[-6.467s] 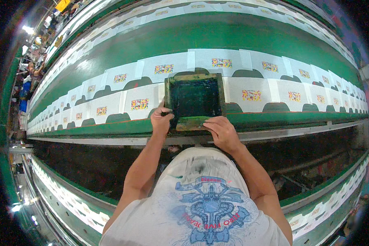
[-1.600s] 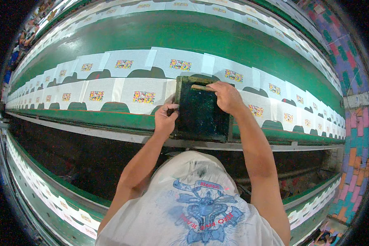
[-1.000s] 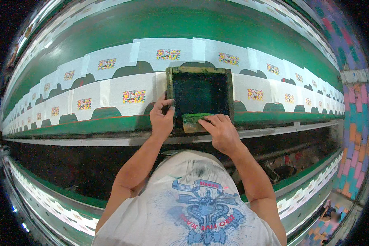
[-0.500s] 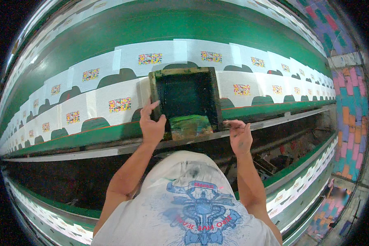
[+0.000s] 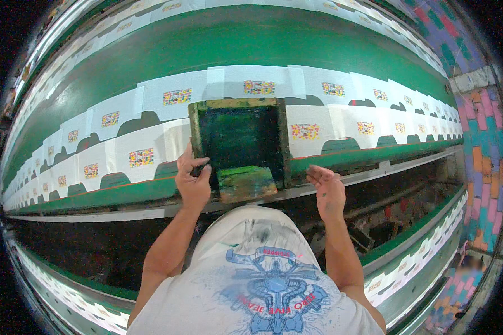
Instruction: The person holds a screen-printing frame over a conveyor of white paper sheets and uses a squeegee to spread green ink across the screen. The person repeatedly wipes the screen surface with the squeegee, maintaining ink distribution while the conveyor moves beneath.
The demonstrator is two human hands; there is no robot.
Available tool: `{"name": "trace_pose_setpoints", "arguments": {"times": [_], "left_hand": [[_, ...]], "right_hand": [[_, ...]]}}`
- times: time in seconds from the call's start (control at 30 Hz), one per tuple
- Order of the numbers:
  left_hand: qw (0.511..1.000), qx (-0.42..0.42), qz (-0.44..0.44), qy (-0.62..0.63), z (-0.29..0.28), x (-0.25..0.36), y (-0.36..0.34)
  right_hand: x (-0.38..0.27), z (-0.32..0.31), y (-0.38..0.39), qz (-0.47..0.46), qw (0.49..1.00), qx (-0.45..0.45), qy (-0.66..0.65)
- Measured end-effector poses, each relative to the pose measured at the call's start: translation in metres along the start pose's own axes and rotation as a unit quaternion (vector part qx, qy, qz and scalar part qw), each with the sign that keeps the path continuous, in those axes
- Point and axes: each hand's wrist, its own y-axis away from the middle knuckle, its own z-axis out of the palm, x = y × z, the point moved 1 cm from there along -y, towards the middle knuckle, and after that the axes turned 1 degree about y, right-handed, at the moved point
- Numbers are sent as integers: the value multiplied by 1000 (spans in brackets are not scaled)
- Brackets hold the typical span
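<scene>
Left hand [image 5: 193, 183] rests its fingers on the left bar of the dark, ink-stained rectangular frame [image 5: 237, 103]; from my remote seat I cannot tell whether it clamps that bar. At the frame's near end, just right of those fingers, I see the green-smeared flat wooden block [image 5: 246, 187], which neither hand touches. The right hand [image 5: 328, 192] hangs empty off the frame's right side, fingers loosely bent and apart from thing and bar alike. Under the frame, I have the near row of printed white panels [image 5: 142, 158] along the long green table [image 5: 235, 42].
</scene>
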Motion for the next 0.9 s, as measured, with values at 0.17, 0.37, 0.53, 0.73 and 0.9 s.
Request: {"name": "trace_pose_setpoints", "arguments": {"times": [0.17,0.37,0.53,0.73,0.9], "left_hand": [[1000,26,-8,-13,106,20,17],[998,12,-44,52,176,28,29],[987,15,-116,109,195,42,35],[984,10,-122,133,196,41,36],[976,6,-118,182,201,41,34]], "right_hand": [[-32,-34,-33,66,983,16,172],[-56,-99,-42,67,977,1,203],[-54,-129,-49,38,969,-37,242],[-81,-103,-53,-282,830,-85,474],[-78,-92,-62,-349,770,-262,465]]}}
